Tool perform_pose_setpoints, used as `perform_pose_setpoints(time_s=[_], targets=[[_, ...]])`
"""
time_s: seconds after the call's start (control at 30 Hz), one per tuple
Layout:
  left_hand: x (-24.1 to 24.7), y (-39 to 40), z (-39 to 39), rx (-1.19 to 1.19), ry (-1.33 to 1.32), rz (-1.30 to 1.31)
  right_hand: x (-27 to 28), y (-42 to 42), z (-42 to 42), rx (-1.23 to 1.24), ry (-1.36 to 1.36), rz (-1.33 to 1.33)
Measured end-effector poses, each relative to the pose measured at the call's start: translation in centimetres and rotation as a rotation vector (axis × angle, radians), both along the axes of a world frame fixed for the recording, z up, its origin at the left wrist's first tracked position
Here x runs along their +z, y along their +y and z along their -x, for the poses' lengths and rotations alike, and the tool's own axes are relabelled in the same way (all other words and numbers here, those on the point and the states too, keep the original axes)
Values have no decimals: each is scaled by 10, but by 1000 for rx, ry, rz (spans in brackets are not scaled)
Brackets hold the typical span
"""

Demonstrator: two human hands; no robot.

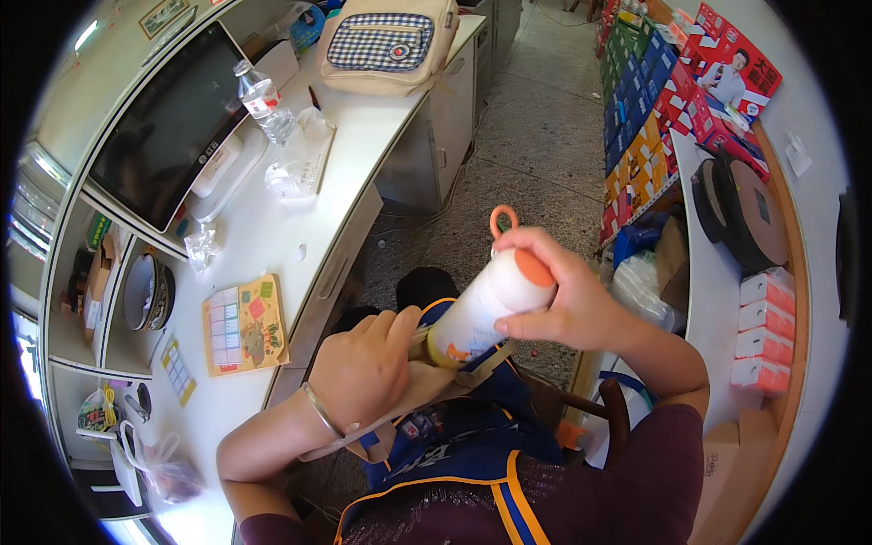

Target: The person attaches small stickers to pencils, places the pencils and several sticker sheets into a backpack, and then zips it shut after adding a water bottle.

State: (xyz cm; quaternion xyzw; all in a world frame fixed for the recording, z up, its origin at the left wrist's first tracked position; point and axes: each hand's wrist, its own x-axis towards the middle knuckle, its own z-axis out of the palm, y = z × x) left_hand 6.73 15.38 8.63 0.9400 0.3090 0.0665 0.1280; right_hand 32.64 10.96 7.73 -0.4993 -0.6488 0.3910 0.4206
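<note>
My right hand [569,293] holds a white cylindrical drink bottle [477,310] around its upper end. That end has an orange top and an orange carrying loop [503,219]. The bottle is tilted, and its printed, yellowish lower end meets the beige cloth [422,388] of what looks like a bag. My left hand [364,364], with a bangle at the wrist, is closed on this cloth beside the bottle's lower end. How deep the bottle sits in the cloth is hidden. A navy apron with orange edging [470,436] lies beneath, over my lap.
On the white desk [354,163] at left are a monitor [167,126], a plastic bottle [262,99], a notepad [245,323] and a beige checked backpack [385,44]. At right, a shelf holds a dark round appliance [742,211] and tissue packs [763,334]. Stacked cartons [640,102] line the floor.
</note>
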Motion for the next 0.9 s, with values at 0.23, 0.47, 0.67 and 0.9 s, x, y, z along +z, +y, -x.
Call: perform_pose_setpoints(time_s=[0.23,0.47,0.67,0.9], targets=[[-16,1,3,49,-60,-172,-36,-8,39,169,-362,-210],[-18,1,8,49,-131,-217,-66,1,56,291,-360,-165],[-18,5,19,79,-63,-128,-129,25,57,347,-416,-145],[-34,5,20,1,-127,-136,-154,25,55,340,52,249]])
